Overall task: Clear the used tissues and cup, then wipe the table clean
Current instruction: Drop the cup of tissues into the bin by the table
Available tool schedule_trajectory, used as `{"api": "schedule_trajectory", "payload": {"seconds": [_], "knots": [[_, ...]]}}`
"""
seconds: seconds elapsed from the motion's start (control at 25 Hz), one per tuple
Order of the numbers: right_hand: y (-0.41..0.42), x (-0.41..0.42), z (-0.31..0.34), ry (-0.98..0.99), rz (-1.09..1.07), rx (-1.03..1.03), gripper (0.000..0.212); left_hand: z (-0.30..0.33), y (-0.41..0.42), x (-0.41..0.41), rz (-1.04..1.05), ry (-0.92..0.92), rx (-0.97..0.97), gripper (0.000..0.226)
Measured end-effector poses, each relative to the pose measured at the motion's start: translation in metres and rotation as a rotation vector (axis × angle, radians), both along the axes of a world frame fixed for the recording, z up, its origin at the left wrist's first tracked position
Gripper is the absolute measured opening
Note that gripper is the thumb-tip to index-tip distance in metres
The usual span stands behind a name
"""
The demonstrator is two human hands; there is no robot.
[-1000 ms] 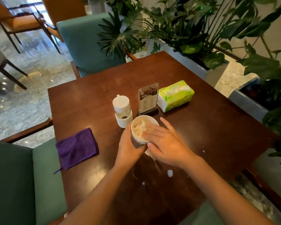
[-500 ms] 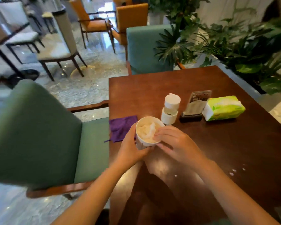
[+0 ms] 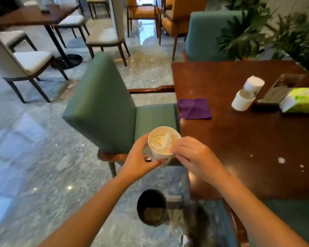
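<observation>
The cup (image 3: pixel 163 148), white paper and stuffed with crumpled used tissues (image 3: pixel 161 142), is held off the bench (image 3: pixel 239 132), past its left edge and over the front corner of a green chair (image 3: pixel 114 104). The left hand (image 3: pixel 138 160) has its grip wrapped round the cup's side; the right hand (image 3: pixel 194 155) pinches at the rim with fingertips, grasping the cup's near edge. Directly below the hands a dark round bin (image 3: pixel 152 207) stands open on the marble floor (image 3: pixel 34 157), with clear floor spreading to the left. On the bench, a purple cloth (image 3: pixel 194 108) lies at the left edge, slightly overhanging. White crumbs (image 3: pixel 281 160) dot the wood near the right. Farther back stand a white dispenser (image 3: pixel 246 95), a sign holder (image 3: pixel 278 90) and a green tissue pack (image 3: pixel 301 99); any print is too blurred to read.
</observation>
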State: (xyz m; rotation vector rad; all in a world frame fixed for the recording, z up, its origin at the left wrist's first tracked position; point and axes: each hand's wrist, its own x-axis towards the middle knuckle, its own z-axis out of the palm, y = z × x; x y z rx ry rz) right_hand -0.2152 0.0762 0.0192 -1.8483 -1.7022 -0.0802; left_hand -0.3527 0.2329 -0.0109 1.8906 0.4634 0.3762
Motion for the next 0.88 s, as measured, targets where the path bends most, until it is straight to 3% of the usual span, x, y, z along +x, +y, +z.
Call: {"api": "schedule_trajectory", "payload": {"seconds": [0.16, 0.4, 0.88], "knots": [[0.01, -0.065, -0.048, 0.09, -0.044, -0.024, 0.008, -0.044, 0.006, -0.065, 0.056, 0.08, 0.042, 0.073], [0.014, -0.109, -0.164, 0.24, -0.127, -0.123, 0.013, -0.161, -0.004, -0.105, 0.149, 0.166, -0.098, 0.063], [0.035, -0.117, -0.457, 0.198, -0.164, -0.273, 0.015, -0.428, 0.004, -0.103, 0.201, 0.258, -0.174, 0.05]]}}
